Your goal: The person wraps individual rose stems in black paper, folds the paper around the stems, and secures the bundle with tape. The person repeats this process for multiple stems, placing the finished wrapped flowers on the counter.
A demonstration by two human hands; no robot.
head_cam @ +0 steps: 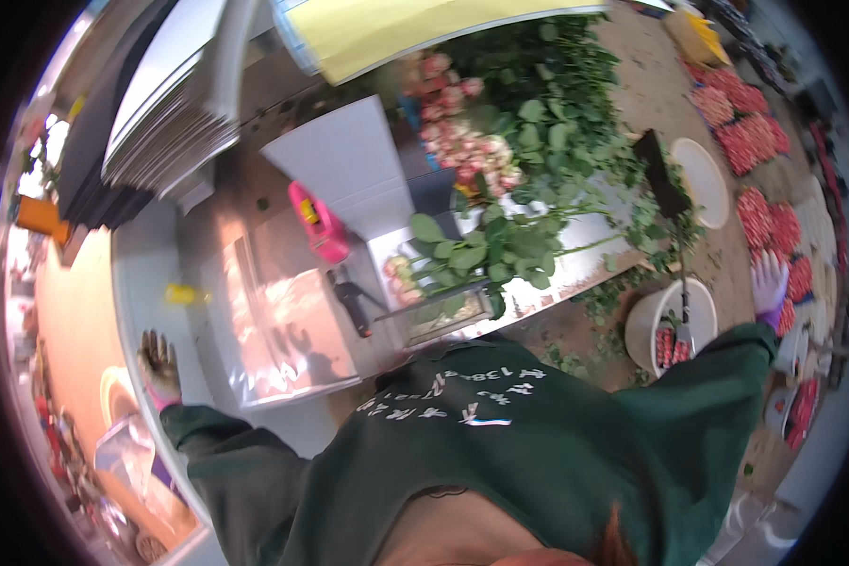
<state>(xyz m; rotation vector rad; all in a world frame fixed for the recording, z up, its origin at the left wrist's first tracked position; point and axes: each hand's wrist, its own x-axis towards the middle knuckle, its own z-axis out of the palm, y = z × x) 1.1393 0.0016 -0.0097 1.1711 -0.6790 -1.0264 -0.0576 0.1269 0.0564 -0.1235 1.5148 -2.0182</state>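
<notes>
My left hand (158, 359), in a stained glove with a pink cuff, is spread at the table's left edge and holds nothing. Far to the right my right hand (770, 284), in a pale purple glove, is raised with fingers apart, in front of bundled pink flowers. Between them lie clear plastic sleeves (290, 332), a black-handled tool (351, 303) and a pink tape dispenser (318, 223). Leafy rose stems (495, 244) rest by a white cardboard sheet (357, 159). Pink and cream roses (470, 152) are heaped behind them.
A stack of cardboard sheets (177, 120) stands at upper left, and yellow paper (424, 28) hangs over the top. On the right are a white bucket (668, 318), a round white lid or tub (700, 182) and flower bundles (750, 134) on the floor.
</notes>
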